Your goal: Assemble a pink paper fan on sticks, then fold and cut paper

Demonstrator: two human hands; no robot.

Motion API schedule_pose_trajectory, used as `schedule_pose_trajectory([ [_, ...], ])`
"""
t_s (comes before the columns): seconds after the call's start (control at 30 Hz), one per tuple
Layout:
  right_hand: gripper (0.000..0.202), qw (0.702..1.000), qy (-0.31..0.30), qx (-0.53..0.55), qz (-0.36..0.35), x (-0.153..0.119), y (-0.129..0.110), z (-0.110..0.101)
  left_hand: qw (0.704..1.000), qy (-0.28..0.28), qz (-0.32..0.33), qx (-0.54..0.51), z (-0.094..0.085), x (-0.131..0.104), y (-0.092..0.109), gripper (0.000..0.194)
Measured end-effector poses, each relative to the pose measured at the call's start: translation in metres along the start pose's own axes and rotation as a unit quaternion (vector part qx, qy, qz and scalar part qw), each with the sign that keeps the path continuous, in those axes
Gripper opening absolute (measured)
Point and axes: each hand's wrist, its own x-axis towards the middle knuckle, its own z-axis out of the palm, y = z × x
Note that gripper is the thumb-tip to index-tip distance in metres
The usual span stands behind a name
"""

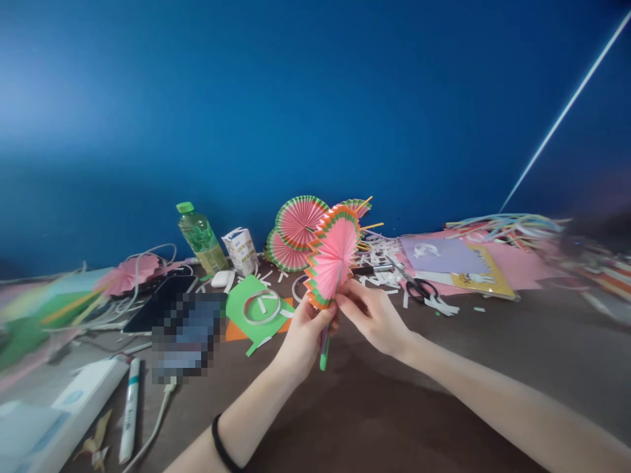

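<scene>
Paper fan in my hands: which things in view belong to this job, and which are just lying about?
Likely part of the job:
fan, in the left hand and right hand
scissors
tape roll
green paper

Probably just lying about:
bottle
carton
phone

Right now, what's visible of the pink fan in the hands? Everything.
The fan looks like folded paper: pink pleats, a zigzag rim banded orange and green. It is spread open, held tilted in the air above the table. Left hand and right hand hold its lower end. A green-tipped stick pokes out below; its join to the fan is hidden.
</scene>
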Motion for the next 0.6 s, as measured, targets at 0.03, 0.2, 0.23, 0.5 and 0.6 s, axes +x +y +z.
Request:
schedule_pose_trajectory([
  [0.03, 0.016, 1.0, 0.001, -0.009, 0.008, -0.0001, -0.0005, 0.0, 1.0, 0.0, -0.002, 0.002, -0.0001, -0.0002, -0.0003, 0.034],
  [0.2, 0.021, 0.999, 0.016, -0.021, 0.03, 0.0004, -0.0016, 0.0005, 1.0, -0.017, -0.017, -0.007, -0.0023, 0.0015, -0.0045, 0.032],
  [0.23, 0.022, 0.999, 0.016, -0.012, 0.028, 0.0005, -0.0016, 0.0004, 0.999, -0.02, -0.022, -0.016, -0.003, 0.0023, -0.0056, 0.032],
  [0.5, 0.02, 0.999, 0.024, -0.027, 0.036, 0.0005, -0.0038, -0.0002, 0.997, -0.047, -0.046, -0.049, -0.0064, 0.0048, -0.0066, 0.03],
  [0.6, 0.019, 0.998, 0.019, -0.025, 0.055, 0.0009, -0.0052, 0.0, 0.999, -0.038, -0.028, -0.016, -0.0046, 0.0031, -0.0059, 0.032],
])
